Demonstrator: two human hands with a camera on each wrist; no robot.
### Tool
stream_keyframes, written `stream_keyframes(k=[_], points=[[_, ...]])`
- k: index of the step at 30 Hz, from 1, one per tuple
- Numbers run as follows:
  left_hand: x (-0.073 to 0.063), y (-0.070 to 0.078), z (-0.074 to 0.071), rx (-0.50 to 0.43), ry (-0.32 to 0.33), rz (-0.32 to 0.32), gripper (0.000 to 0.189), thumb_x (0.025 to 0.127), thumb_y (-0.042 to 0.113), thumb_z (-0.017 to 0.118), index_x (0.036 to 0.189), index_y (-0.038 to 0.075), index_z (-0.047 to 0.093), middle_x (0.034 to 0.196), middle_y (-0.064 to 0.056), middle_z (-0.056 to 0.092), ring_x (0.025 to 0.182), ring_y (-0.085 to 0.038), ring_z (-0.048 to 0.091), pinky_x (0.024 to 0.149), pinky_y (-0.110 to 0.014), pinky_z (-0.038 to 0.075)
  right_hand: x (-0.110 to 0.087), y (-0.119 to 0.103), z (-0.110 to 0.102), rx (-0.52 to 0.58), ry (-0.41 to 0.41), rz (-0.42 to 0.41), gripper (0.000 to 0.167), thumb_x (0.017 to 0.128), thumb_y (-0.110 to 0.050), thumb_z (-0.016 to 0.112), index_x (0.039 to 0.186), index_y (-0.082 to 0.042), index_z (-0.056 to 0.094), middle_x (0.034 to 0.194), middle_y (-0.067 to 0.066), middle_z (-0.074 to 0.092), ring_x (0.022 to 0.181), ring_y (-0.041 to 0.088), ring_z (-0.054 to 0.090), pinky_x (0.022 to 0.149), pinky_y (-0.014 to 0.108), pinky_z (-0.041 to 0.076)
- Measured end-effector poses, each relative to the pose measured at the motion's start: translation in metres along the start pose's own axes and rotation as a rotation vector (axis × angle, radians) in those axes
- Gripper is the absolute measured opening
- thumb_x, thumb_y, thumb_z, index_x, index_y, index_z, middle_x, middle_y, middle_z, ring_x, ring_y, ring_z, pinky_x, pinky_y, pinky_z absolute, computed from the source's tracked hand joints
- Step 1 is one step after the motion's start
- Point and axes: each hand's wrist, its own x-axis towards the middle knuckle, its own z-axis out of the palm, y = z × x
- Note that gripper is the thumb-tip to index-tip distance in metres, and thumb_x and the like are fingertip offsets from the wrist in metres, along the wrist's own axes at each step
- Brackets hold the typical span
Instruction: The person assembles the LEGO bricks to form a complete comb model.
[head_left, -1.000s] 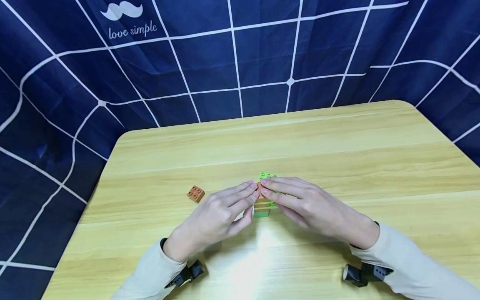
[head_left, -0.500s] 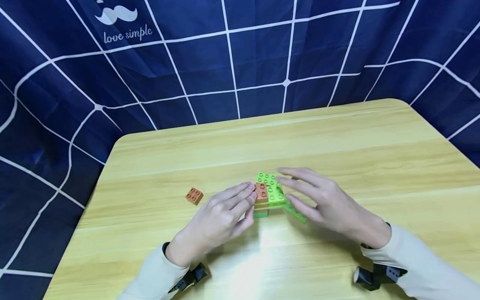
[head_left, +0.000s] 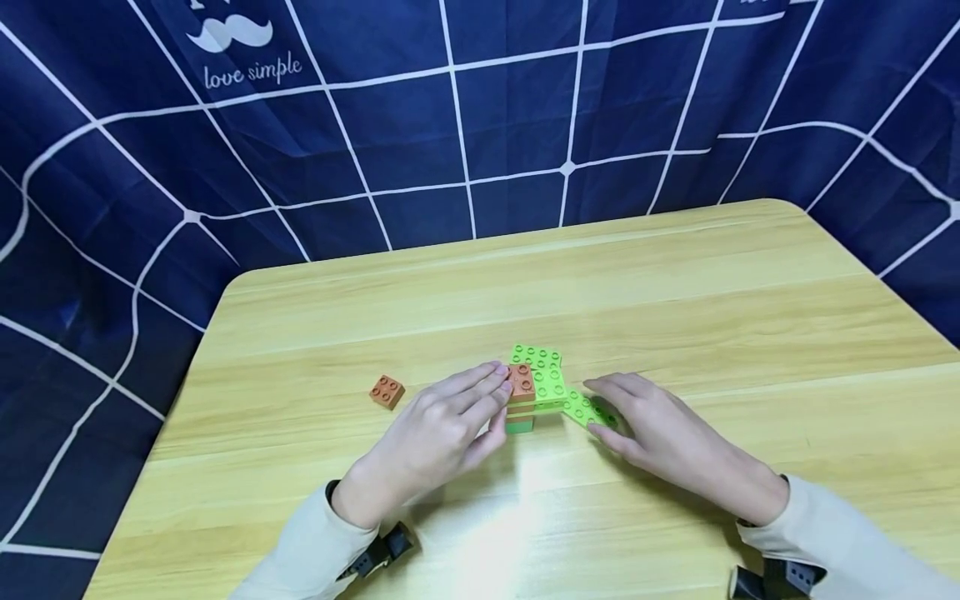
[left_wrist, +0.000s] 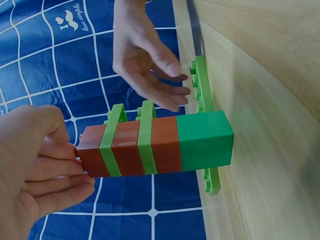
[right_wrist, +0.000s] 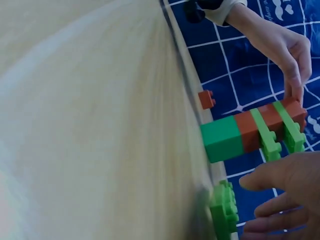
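Observation:
A tower of toy building bricks (left_wrist: 165,147) stands on the table, with a dark green brick (left_wrist: 205,141) at its base and orange-brown bricks alternating with light green plates above. In the head view, the plates reach out to the right. My left hand (head_left: 442,425) touches the top orange-brown brick (head_left: 522,382) with its fingertips, fingers fairly straight. To the right of the tower a loose light green plate (head_left: 581,406) lies studs up. My right hand (head_left: 663,433) is at its right end, thumb and fingers spread apart; in the right wrist view a gap shows between them and the plate (right_wrist: 223,210).
A loose orange-brown brick (head_left: 387,392) with studs lies left of the tower. The wooden table (head_left: 360,317) meets a dark blue curtain (head_left: 405,108) with white lines at its back and sides. Black cameras (head_left: 378,552) are strapped under both wrists.
My right hand has left the tower's top and moved right and down to the loose plate, uncovering the green plates. My left hand has stayed at the tower's top.

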Motion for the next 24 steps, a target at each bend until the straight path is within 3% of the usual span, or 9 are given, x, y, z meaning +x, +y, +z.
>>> stream_keyframes(k=[6, 11, 19, 22, 24], points=[[0.0, -0.001, 0.0, -0.005, -0.01, 0.002, 0.021, 0.078, 0.004, 0.066, 0.096, -0.003, 0.073, 0.1, -0.017, 0.071, 0.101, -0.028, 0.068, 0.094, -0.029, 0.053, -0.003, 0.0, 0.008, -0.043, -0.013, 0.004, 0.05, 0.074, -0.015, 0.082, 0.114, 0.009, 0.064, 0.104, 0.019, 0.066, 0.094, 0.03, 0.064, 0.079, 0.043, 0.059], [0.0, -0.002, -0.001, -0.002, -0.02, 0.007, 0.022, 0.079, 0.006, 0.066, 0.098, -0.003, 0.072, 0.101, -0.017, 0.071, 0.102, -0.028, 0.068, 0.095, -0.029, 0.052, -0.003, -0.001, 0.012, -0.064, -0.02, 0.01, 0.042, 0.074, -0.009, 0.08, 0.109, 0.01, 0.065, 0.102, 0.019, 0.066, 0.093, 0.03, 0.063, 0.078, 0.043, 0.059], [-0.003, -0.004, 0.001, -0.026, 0.015, 0.038, 0.034, 0.096, 0.021, 0.049, 0.097, -0.004, 0.072, 0.1, -0.018, 0.072, 0.102, -0.029, 0.068, 0.096, -0.033, 0.052, -0.003, 0.001, 0.012, -0.07, -0.002, 0.0, 0.038, 0.073, -0.002, 0.079, 0.107, 0.011, 0.066, 0.1, 0.02, 0.066, 0.091, 0.031, 0.063, 0.078, 0.043, 0.059], [-0.004, -0.005, 0.0, -0.043, 0.009, 0.05, 0.037, 0.094, 0.028, 0.058, 0.099, -0.006, 0.071, 0.102, -0.02, 0.07, 0.103, -0.031, 0.067, 0.096, -0.034, 0.052, -0.004, 0.003, 0.011, -0.064, 0.005, 0.003, 0.038, 0.073, -0.002, 0.079, 0.107, 0.011, 0.066, 0.101, 0.021, 0.066, 0.092, 0.032, 0.064, 0.079, 0.044, 0.059], [-0.004, -0.004, -0.004, -0.054, -0.052, 0.032, 0.046, 0.089, 0.035, 0.066, 0.105, -0.007, 0.07, 0.109, -0.022, 0.068, 0.108, -0.032, 0.064, 0.1, -0.035, 0.049, -0.004, 0.005, 0.01, -0.06, 0.015, 0.002, 0.038, 0.073, -0.001, 0.079, 0.107, 0.011, 0.066, 0.1, 0.021, 0.066, 0.092, 0.033, 0.064, 0.079, 0.044, 0.059]])
